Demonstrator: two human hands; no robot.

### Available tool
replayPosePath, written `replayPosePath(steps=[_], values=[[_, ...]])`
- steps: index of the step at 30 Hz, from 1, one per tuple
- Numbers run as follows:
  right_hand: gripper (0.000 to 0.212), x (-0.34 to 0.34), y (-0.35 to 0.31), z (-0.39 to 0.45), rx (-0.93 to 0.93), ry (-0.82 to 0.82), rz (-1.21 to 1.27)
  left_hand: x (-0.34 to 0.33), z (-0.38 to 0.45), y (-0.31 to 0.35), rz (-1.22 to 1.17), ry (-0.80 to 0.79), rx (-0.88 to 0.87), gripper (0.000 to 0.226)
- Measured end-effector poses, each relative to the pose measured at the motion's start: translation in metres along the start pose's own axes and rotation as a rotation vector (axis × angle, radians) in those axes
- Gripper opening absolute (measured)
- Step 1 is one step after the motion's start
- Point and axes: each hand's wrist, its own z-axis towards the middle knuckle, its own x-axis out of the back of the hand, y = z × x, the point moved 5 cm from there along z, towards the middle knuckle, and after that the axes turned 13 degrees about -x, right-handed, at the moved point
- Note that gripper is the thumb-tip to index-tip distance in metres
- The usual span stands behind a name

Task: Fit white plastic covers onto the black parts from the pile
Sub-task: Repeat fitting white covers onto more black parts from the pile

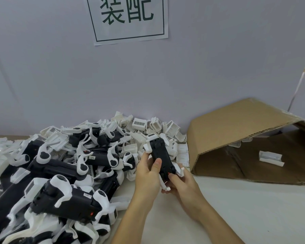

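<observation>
Right now, near the middle of the frame, two hands hold one black part [161,158] up above the white table [236,208]. The left hand [148,170] curls around its left side, with the thumb pressed flat on the dark top. The right hand [180,182] grips the near end from below, fingers wrapped tight. A white cover [151,141] sits on the far end of the part, and more white bits stick out by the right hand. I cannot tell if the cover has clicked all the way on.

The big pile [60,173] fills the lower left of the frame, black parts and white covers all mixed up. More loose white covers lie behind it by the wall. A brown cardboard box [245,138] lies tipped on its side at the right, with one white piece [271,158] inside.

What could go wrong? The thin white legs look easy to snap if the hands push too hard or crooked. The cover might also sit only half on and pop off later. And the part could slip and fall into the pile, knocking things off the table.
</observation>
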Motion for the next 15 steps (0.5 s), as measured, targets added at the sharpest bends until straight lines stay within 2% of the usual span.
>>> replayPosePath(steps=[4,7,10,13,15], values=[[0.018,0.001,-0.005,-0.002,0.062,0.025,0.038,0.003,0.001,0.003,0.033,-0.022,-0.036,0.018],[0.014,0.007,-0.010,-0.003,0.176,0.177,-0.035,0.006,0.002,0.001,0.025,0.015,0.008,0.025],[0.019,0.005,-0.016,-0.008,0.343,0.305,-0.175,0.006,0.002,0.001,0.024,0.018,0.065,0.033],[0.023,-0.002,-0.024,-0.017,0.557,0.412,-0.446,0.004,0.002,0.006,0.016,-0.012,0.057,0.038],[0.030,-0.004,-0.029,-0.022,0.683,0.483,-0.556,0.006,0.003,0.005,-0.027,0.023,0.093,0.042]])
